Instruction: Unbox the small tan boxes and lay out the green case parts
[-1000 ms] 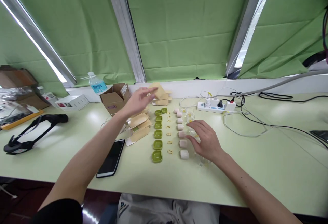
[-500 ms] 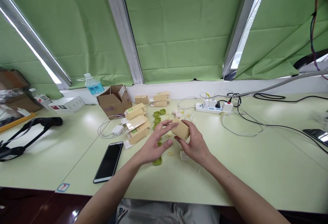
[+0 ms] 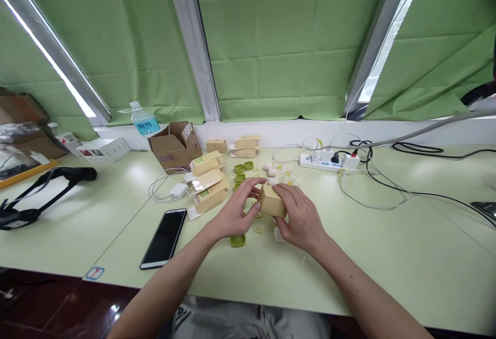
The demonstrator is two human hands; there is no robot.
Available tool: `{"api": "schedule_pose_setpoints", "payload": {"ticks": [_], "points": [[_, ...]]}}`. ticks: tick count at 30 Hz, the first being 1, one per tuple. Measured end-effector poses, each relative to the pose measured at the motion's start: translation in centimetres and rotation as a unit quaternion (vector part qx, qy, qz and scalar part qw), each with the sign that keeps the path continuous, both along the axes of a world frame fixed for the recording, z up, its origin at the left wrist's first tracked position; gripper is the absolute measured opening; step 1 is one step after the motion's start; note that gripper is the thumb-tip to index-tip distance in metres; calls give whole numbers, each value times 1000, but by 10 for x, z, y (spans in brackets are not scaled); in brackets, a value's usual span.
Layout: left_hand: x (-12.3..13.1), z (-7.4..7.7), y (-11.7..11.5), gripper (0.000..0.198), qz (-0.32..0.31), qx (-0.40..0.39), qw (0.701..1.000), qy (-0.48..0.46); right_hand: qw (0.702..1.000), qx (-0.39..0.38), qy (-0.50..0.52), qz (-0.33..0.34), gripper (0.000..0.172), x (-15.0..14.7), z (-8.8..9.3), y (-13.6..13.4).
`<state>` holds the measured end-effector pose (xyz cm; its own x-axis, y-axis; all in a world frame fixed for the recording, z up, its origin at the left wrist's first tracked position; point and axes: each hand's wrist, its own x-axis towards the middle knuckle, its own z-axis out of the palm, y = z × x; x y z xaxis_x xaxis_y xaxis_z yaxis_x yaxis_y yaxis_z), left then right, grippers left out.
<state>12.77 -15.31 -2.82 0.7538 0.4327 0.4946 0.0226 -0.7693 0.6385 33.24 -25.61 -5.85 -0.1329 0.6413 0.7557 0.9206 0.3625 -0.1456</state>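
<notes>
A small tan cardboard box point(image 3: 272, 202) is held above the table between both hands. My right hand point(image 3: 302, 215) grips its right side, fingers over the top and thumb underneath. At the box's left end, my left hand point(image 3: 236, 212) closes in, with the thumb against the near edge and fingertips partly hidden behind it. Beneath and around the hands are green plastic trays point(image 3: 237, 241), small yellow loops point(image 3: 258, 230) and a clear piece point(image 3: 278, 234), partly covered by my right hand. Pale pink egg-shaped pieces point(image 3: 272, 172) lie just beyond.
Several unfolded tan cartons point(image 3: 209, 184) lie left of the hands, by a white charger point(image 3: 179, 190) and a phone point(image 3: 164, 238). Behind stand an open brown box point(image 3: 174, 148) and two small closed boxes point(image 3: 216, 145). A power strip point(image 3: 323, 161) with cables sits back right.
The box has turned between the hands and now sits more level. My left hand, open beside it before, has moved right and closed onto its left end. The view has shifted slightly.
</notes>
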Motion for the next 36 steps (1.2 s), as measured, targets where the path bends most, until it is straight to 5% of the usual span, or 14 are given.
{"api": "schedule_pose_setpoints", "payload": {"ticks": [11, 17, 24, 28, 32, 36], "points": [[-3, 3, -12, 73, 14, 77, 997, 17, 997, -14, -70, 0, 66, -3, -1, -2], [-4, -7, -5, 64, 86, 89, 992, -39, 995, -46, 78, 46, 50, 0, -1, 2], [-5, -5, -7, 43, 101, 119, 984, -82, 942, -109, 307, 84, 50, 2, -10, 5], [-5, -2, -9, 21, 105, 66, 988, -91, 926, -121, 347, 92, 54, 0, -11, 5], [-2, -4, -8, 34, 125, 53, 985, -108, 926, -134, 339, 99, 54, -2, -10, 4], [-1, -7, -7, 12, 136, 59, 982, -115, 929, -136, 328, 102, 52, -3, -9, 4]]}}
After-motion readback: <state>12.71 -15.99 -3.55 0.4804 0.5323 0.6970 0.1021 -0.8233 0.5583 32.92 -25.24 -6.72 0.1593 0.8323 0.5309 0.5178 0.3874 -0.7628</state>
